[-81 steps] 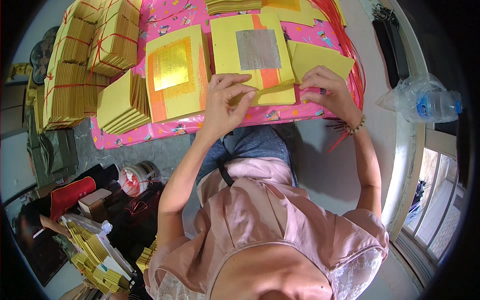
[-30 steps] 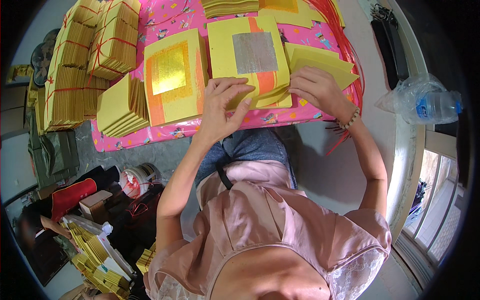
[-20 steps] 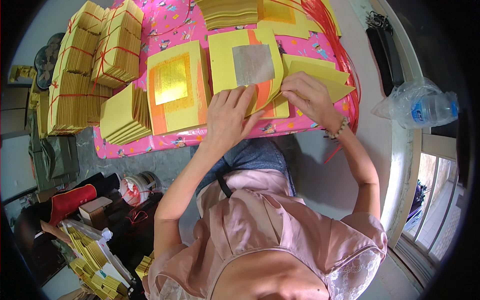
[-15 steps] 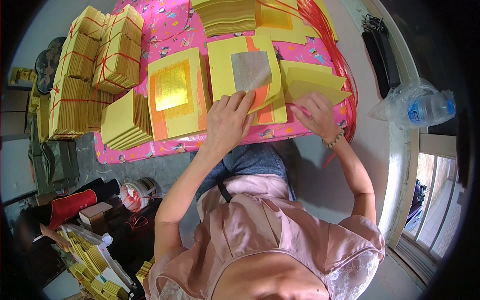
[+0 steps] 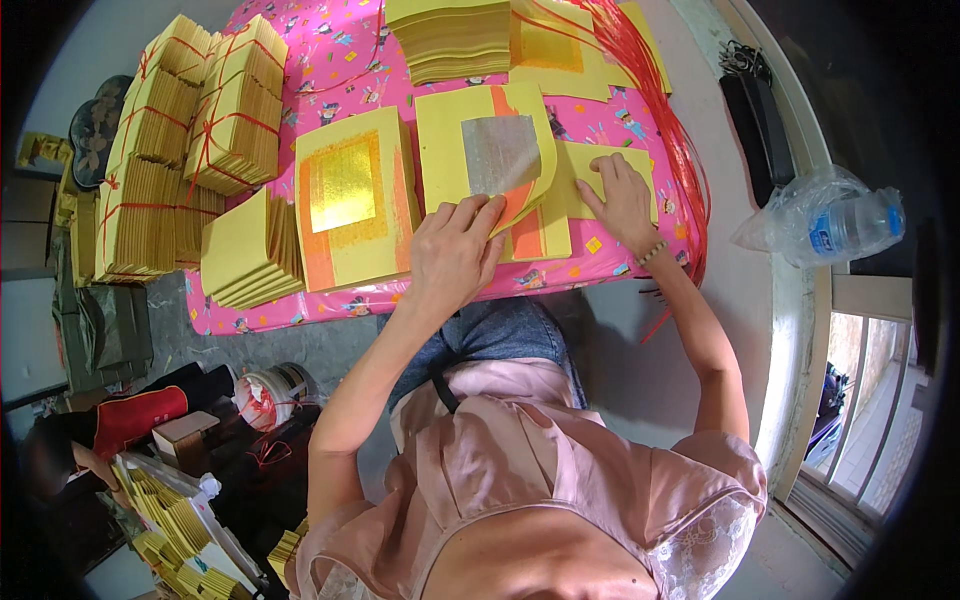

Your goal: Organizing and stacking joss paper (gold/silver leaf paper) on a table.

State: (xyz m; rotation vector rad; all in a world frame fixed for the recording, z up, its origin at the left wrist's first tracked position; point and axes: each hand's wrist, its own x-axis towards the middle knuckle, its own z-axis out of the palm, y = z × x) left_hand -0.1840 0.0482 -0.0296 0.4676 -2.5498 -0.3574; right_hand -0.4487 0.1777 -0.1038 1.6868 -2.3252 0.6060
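Note:
My left hand point(image 5: 452, 250) pinches the lifted lower right corner of the top sheet on a stack of yellow paper sheets point(image 5: 440, 135). That sheet carries a silver square and an orange band, and its corner curls up over the sheets below. Beside this stack, my right hand point(image 5: 622, 205) rests with fingers apart on a folded yellow sheet point(image 5: 640, 163). Left of my left hand lies another yellow paper stack point(image 5: 325, 262), with a shiny gold square on top. A bundle of folded yellow paper point(image 5: 235, 245) leans at the table's near left.
Tied yellow bundles point(image 5: 235, 125) are piled at the left of the pink patterned table point(image 5: 350, 300). More yellow paper point(image 5: 450, 40) lies at the back. Red strings point(image 5: 685, 150) hang over the right edge. A plastic bottle point(image 5: 840, 228) sits at right, a bucket point(image 5: 280, 390) at lower left.
My right hand has opened its fingers and moved up onto the folded sheet at the right. That sheet's raised flap now lies flat. My left hand keeps its pinch on the corner.

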